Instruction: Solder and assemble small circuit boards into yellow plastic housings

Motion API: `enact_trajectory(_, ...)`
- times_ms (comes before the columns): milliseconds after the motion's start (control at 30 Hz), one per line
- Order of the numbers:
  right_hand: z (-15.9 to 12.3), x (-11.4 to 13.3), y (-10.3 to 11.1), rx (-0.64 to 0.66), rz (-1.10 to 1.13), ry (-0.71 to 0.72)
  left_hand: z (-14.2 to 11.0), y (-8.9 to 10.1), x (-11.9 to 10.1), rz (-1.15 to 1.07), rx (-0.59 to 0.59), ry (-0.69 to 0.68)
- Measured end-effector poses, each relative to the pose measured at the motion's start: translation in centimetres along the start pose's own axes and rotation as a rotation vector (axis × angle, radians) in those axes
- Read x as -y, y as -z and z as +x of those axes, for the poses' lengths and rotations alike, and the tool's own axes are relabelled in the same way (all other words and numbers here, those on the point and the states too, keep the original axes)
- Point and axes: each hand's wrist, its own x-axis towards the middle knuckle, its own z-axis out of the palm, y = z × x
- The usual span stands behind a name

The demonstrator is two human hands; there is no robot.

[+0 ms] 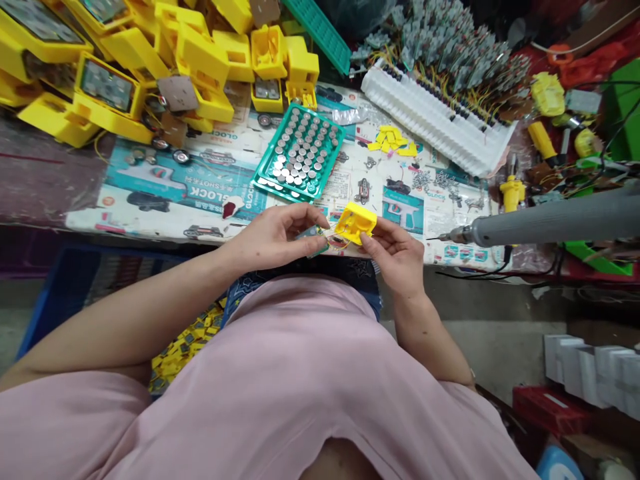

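Observation:
My left hand (280, 235) is closed around a small greenish circuit board (311, 235) with thin wires running off it. My right hand (395, 250) pinches a small yellow plastic housing (356, 223) by its lower right corner. The two parts meet between my hands, just over the near edge of the bench. A green tray (265, 175) full of round silver button cells lies directly behind my hands.
A heap of yellow plastic shells (200, 47) fills the back left. A white rack (430, 120) of wired boards stands back right. A grey powered screwdriver (545, 223) hangs at right, tip pointing left. Small yellow chips (393, 140) lie mid-bench. A blue crate (75, 280) sits low left.

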Motion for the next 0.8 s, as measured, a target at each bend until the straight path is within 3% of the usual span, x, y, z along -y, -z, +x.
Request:
enact_trajectory(67, -0.1, 0.1, 0.0, 0.024, -0.014, -0.013, 0.1, -0.2, -0.1, -0.014, -0.018, 0.03)
enact_trajectory(133, -0.2, 0.2, 0.1, 0.015, -0.081, 0.075, 0.1, -0.3, -0.2, -0.014, -0.015, 0.038)
enact_trajectory(200, -0.2, 0.5, 0.1, -0.017, -0.232, 0.267, 0.2, -0.3, -0.3, -0.021, -0.013, 0.031)
enact_trajectory(333, 0.1, 0.8, 0.7, -0.071, -0.582, 0.787, 0.1, -0.1, -0.1, -0.047, -0.044, 0.008)
enact_trajectory(433, 0.4, 0.5, 1.3, -0.067, -0.672, 0.998, -0.2, -0.2, 0.3, -0.054, -0.047, 0.025)
enact_trajectory(633, 0.3, -0.2, 1.6, -0.114, -0.767, 1.045, -0.8, -0.2, 0.5, -0.211, -0.178, 0.069)
enact_trajectory(800, -0.1, 0.4, 0.9, -0.032, -0.642, 0.978, -1.4, 0.1, 0.9, -0.623, -0.091, 0.151)
